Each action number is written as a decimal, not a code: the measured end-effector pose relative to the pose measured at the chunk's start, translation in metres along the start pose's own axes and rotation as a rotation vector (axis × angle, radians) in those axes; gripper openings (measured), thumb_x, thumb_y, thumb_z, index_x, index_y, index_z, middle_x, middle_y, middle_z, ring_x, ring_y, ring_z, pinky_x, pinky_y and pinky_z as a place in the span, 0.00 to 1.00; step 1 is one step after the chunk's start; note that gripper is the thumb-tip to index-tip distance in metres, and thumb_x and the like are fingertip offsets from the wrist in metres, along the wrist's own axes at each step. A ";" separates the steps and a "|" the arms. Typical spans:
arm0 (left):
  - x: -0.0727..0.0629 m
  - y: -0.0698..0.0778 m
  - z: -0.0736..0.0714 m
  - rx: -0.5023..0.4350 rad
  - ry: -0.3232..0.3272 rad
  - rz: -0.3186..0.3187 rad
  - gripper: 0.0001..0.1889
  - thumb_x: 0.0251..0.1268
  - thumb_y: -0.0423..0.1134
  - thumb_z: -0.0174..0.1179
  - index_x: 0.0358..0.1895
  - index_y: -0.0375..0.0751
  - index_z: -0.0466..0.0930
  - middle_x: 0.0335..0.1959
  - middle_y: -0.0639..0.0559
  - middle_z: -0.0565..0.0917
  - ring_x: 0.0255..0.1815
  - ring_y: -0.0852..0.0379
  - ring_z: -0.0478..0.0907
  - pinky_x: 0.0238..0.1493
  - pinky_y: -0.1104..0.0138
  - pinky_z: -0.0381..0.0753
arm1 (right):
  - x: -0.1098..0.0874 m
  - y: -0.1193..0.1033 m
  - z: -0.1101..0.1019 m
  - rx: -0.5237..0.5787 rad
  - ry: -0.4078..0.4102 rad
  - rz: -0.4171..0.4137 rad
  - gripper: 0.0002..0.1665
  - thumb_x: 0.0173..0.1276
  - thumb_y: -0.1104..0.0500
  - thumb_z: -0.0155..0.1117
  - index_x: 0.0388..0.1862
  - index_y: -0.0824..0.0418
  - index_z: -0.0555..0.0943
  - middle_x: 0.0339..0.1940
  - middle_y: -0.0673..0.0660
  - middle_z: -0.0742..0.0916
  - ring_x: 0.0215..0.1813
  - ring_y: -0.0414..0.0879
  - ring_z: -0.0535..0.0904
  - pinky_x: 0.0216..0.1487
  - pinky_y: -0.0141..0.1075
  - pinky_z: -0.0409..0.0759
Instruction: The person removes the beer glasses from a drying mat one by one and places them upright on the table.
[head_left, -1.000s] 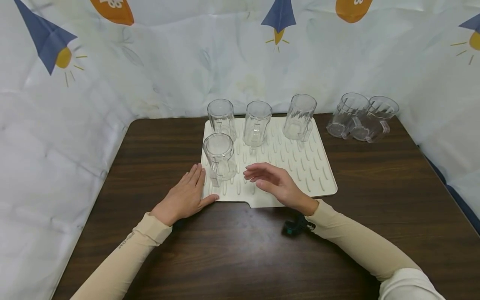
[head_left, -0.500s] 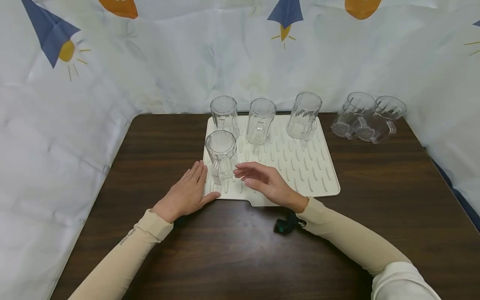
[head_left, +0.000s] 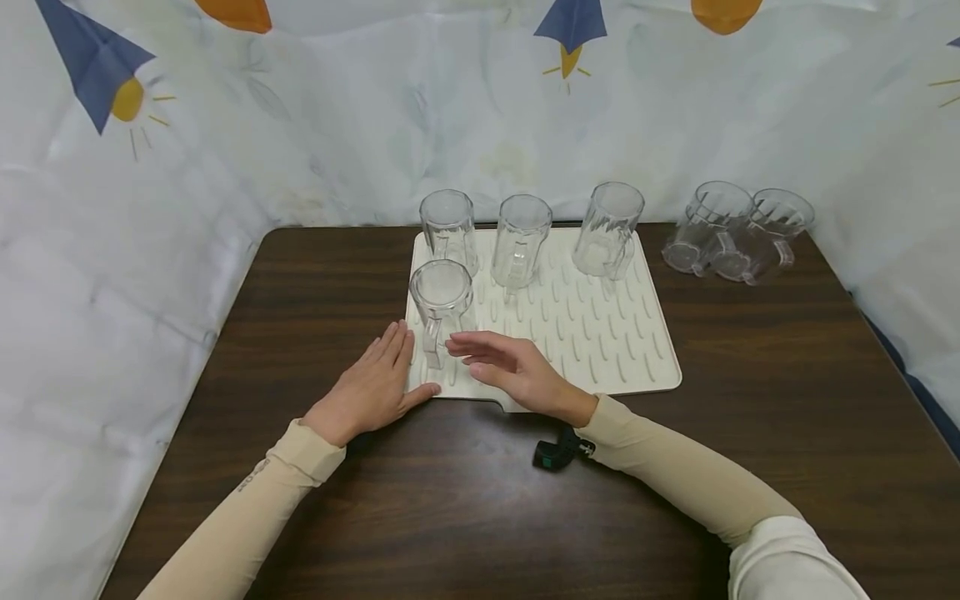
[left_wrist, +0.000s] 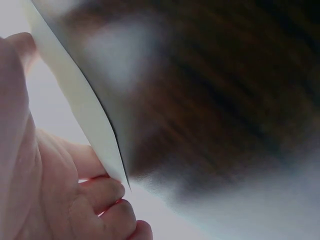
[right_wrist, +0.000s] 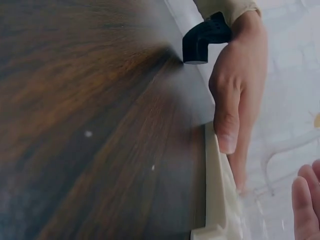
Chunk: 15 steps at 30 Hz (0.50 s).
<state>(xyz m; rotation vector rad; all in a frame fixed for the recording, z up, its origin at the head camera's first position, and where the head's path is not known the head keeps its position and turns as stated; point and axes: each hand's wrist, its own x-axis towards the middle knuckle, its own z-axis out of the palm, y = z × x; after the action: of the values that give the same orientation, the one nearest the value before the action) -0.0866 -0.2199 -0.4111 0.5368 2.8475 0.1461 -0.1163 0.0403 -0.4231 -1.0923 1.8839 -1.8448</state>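
Observation:
My left hand (head_left: 367,387) lies with straight fingers along the left front corner of a cream ribbed drying mat (head_left: 600,354), its thumb on the front edge. In the left wrist view the fingers of that hand (left_wrist: 60,185) touch the mat's edge (left_wrist: 90,112). A clear glass mug (head_left: 442,287) stands on the mat just beyond, handle toward the front. My right hand (head_left: 517,371) hovers over the mat's front part, fingers loosely bent, holding nothing. Its fingertips are close to that mug's handle; contact cannot be made out. The right wrist view catches only its fingertips (right_wrist: 306,202).
Three clear mugs stand along the mat's back edge: a left one (head_left: 447,221), a middle one (head_left: 521,242) and a right one (head_left: 609,229). Two more mugs (head_left: 708,225) stand close together on the dark wooden table (head_left: 480,517) at the back right. A patterned curtain (head_left: 337,108) hangs behind.
My right hand has moved left across the mat toward the front mug. The left hand keeps its place, and the mugs stay put. The head view has shifted slightly.

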 end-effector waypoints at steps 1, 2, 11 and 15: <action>0.000 0.000 0.000 -0.001 0.000 0.001 0.49 0.78 0.63 0.50 0.80 0.23 0.49 0.84 0.28 0.49 0.87 0.33 0.45 0.84 0.42 0.56 | 0.001 0.000 0.001 -0.001 -0.002 -0.003 0.27 0.80 0.63 0.57 0.74 0.71 0.70 0.72 0.70 0.79 0.73 0.63 0.77 0.73 0.45 0.79; -0.001 -0.001 -0.001 -0.002 -0.001 0.000 0.49 0.78 0.63 0.50 0.80 0.23 0.49 0.84 0.28 0.48 0.87 0.33 0.45 0.84 0.42 0.55 | 0.002 0.000 0.002 -0.001 -0.006 -0.006 0.28 0.80 0.63 0.57 0.75 0.71 0.70 0.72 0.70 0.79 0.74 0.63 0.77 0.73 0.45 0.79; -0.001 -0.002 -0.002 -0.008 -0.002 0.011 0.49 0.78 0.64 0.51 0.81 0.24 0.49 0.85 0.29 0.48 0.87 0.33 0.45 0.84 0.41 0.55 | 0.011 0.002 0.012 -0.013 -0.028 0.000 0.28 0.78 0.66 0.58 0.75 0.71 0.70 0.72 0.69 0.79 0.74 0.61 0.77 0.74 0.42 0.78; 0.001 -0.001 -0.002 -0.009 -0.009 0.019 0.49 0.78 0.64 0.51 0.81 0.24 0.49 0.85 0.29 0.49 0.87 0.33 0.45 0.84 0.41 0.55 | 0.012 0.005 0.015 -0.028 -0.031 0.013 0.28 0.78 0.67 0.58 0.75 0.70 0.71 0.72 0.68 0.80 0.74 0.60 0.77 0.75 0.41 0.78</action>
<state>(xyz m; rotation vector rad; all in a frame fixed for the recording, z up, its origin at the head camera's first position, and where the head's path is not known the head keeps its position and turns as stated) -0.0885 -0.2206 -0.4091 0.5616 2.8325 0.1594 -0.1155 0.0204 -0.4269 -1.1090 1.9005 -1.7898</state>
